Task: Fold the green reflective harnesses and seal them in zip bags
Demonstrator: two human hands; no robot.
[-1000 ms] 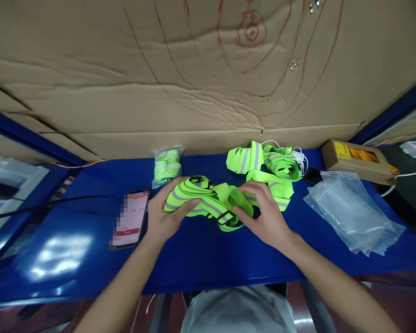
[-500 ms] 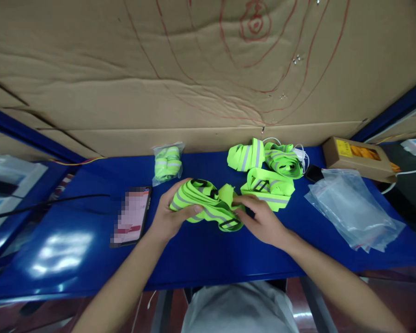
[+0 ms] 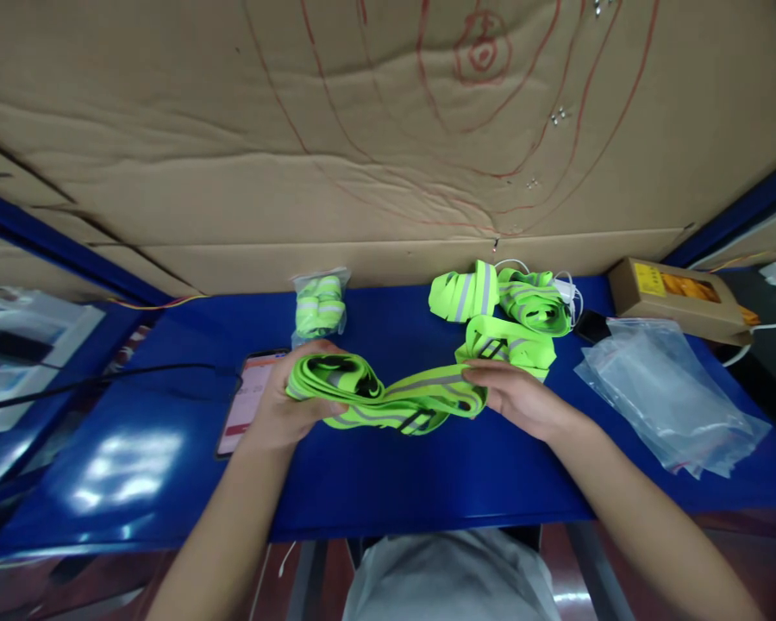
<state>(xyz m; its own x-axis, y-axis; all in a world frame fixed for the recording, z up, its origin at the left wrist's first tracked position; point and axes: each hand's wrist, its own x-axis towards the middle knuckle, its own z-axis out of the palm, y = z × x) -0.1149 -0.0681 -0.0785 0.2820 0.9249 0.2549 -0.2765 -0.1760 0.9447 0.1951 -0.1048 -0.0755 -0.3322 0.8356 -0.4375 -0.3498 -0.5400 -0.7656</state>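
Observation:
A neon green reflective strap bundle (image 3: 388, 401) with grey stripes and black buckles stretches between my two hands above the blue table (image 3: 388, 483). My left hand (image 3: 284, 405) is closed around its folded left end. My right hand (image 3: 517, 398) pinches its right end, fingers closed on the fabric. Just behind my right hand lie three more folded green straps (image 3: 501, 315). A bagged green strap (image 3: 320, 306) lies at the back, left of centre.
A phone (image 3: 246, 405) with a lit screen lies partly under my left wrist. Clear plastic bags (image 3: 666, 392) are piled at the right, with a cardboard box (image 3: 679, 297) behind them. A tall cardboard sheet (image 3: 388, 129) walls the back. A black cable (image 3: 103, 379) crosses the left side.
My hands have moved apart, pulling the bunched strap out into a longer band. The left hand slid left over the phone, the right hand slid right.

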